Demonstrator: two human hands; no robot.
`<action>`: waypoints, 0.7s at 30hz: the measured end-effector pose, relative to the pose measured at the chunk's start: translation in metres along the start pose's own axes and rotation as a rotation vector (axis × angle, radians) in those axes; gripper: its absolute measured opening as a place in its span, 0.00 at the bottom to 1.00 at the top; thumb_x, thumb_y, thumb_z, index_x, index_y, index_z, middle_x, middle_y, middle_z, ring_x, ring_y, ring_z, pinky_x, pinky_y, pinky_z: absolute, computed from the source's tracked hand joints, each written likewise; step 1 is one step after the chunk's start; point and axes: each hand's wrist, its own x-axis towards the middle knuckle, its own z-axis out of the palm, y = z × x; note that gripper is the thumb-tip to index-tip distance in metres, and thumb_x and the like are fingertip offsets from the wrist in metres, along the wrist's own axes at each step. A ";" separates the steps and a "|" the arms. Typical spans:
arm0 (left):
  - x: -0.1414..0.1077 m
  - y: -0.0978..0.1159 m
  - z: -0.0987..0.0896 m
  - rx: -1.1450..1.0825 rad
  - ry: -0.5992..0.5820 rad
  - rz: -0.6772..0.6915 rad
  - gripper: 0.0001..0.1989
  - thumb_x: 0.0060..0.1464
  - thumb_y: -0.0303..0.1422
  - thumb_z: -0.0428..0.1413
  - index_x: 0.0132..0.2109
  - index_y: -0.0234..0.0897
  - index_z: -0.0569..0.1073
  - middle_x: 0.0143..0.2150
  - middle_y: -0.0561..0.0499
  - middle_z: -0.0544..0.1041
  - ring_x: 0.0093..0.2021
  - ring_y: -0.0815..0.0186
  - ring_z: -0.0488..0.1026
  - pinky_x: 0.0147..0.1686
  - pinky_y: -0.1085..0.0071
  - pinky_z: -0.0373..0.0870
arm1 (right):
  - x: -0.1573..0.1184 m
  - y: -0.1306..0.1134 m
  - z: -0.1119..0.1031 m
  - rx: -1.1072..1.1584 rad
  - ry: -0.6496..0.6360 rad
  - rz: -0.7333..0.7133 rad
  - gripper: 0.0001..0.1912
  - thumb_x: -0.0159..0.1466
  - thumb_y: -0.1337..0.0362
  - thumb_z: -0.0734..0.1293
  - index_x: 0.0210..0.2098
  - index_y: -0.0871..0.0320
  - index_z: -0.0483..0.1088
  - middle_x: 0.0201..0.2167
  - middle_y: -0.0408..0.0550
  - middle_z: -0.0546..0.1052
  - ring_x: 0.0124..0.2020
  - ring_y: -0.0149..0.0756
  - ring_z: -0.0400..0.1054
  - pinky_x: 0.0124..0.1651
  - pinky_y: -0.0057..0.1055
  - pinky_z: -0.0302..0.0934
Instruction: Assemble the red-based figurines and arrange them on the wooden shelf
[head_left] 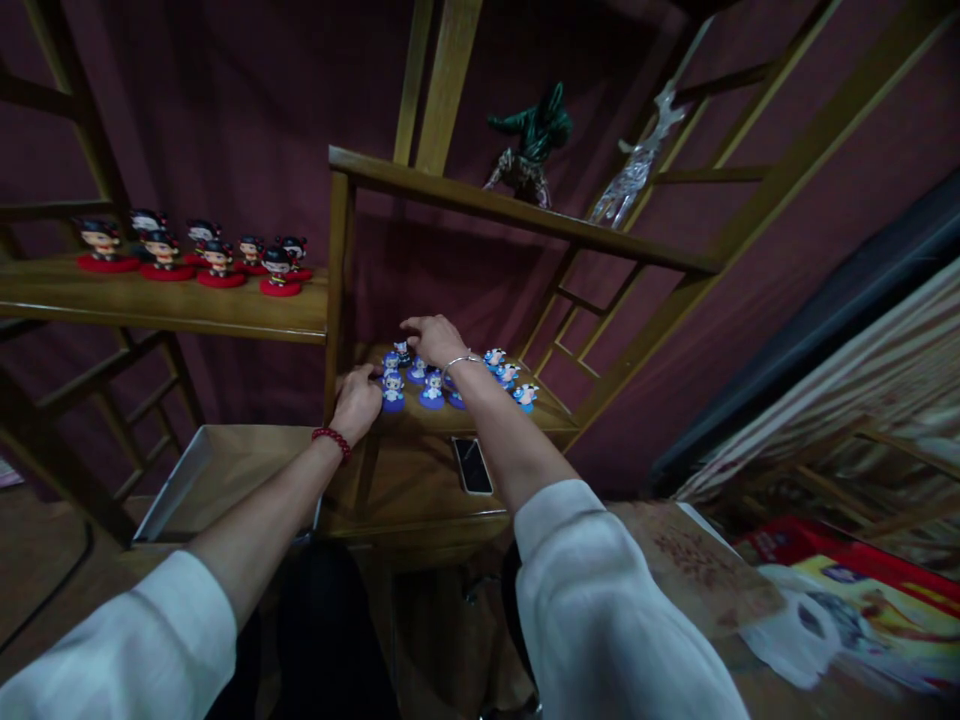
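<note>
Several small figurines (431, 391) on blue-purple bases stand on the middle shelf (551, 408). My left hand (358, 402) is at the shelf's left end, its fingertips beside the leftmost figurines; whether it holds anything is hidden. Over the back of the group reaches my right hand (437, 340), fingers pointing left, just above a dark-and-white figurine (403, 352). What lies under its fingers, if anything, cannot be made out. Pink-and-blue figurines (508, 375) stand right of my right wrist.
Figurines on red bases (217, 262) line the left shelf (150, 300). A green-clad figure (534, 145) and a clear statuette (637, 165) stand on the upper shelf. Below are a phone (472, 466) and an open box (225, 475). Bags and a red package (795, 545) lie at the lower right.
</note>
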 end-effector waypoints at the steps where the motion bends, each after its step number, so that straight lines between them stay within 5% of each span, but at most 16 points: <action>1: 0.001 -0.001 0.000 -0.006 -0.002 -0.005 0.20 0.43 0.23 0.44 0.42 0.34 0.73 0.41 0.46 0.76 0.43 0.62 0.70 0.42 0.72 0.64 | 0.009 0.001 0.001 0.004 -0.056 -0.022 0.19 0.57 0.66 0.62 0.48 0.50 0.67 0.45 0.42 0.73 0.48 0.34 0.65 0.50 0.26 0.57; 9: 0.005 -0.006 0.004 0.015 -0.006 0.025 0.19 0.47 0.25 0.42 0.41 0.39 0.73 0.44 0.50 0.75 0.45 0.64 0.69 0.46 0.73 0.62 | 0.047 0.003 0.020 -0.089 -0.325 -0.010 0.20 0.52 0.65 0.67 0.45 0.48 0.69 0.46 0.42 0.73 0.47 0.33 0.65 0.45 0.23 0.58; 21: 0.007 -0.005 0.005 0.006 -0.091 0.012 0.20 0.47 0.24 0.41 0.45 0.34 0.72 0.47 0.47 0.73 0.48 0.64 0.67 0.49 0.72 0.60 | 0.058 0.012 0.042 -0.089 -0.338 0.003 0.18 0.50 0.70 0.66 0.40 0.53 0.73 0.39 0.46 0.76 0.39 0.33 0.70 0.36 0.20 0.59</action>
